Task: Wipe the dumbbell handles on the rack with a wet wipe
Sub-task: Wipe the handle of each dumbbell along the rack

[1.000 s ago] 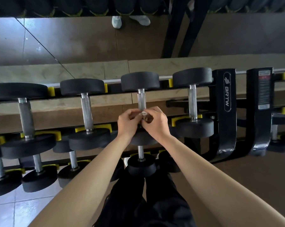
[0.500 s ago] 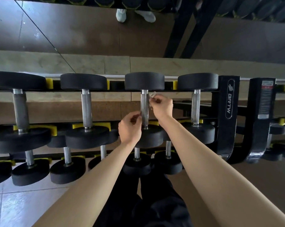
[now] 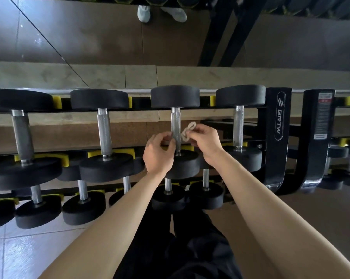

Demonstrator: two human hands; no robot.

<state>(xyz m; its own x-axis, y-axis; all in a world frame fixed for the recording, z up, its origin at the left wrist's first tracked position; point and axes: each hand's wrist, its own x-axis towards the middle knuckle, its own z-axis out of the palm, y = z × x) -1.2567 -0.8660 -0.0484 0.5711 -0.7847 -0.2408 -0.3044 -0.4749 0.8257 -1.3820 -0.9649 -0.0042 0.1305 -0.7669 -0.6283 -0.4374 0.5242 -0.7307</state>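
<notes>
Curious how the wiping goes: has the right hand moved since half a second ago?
Yes: the right hand came back from the far end of the handle to its middle.

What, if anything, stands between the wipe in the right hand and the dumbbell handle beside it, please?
Nothing visible does. The wet wipe, pinched in the right hand, sits just right of the handle; the left hand is at its other side, not between them.

Head camera, close above rack (image 3: 270, 117)
</notes>
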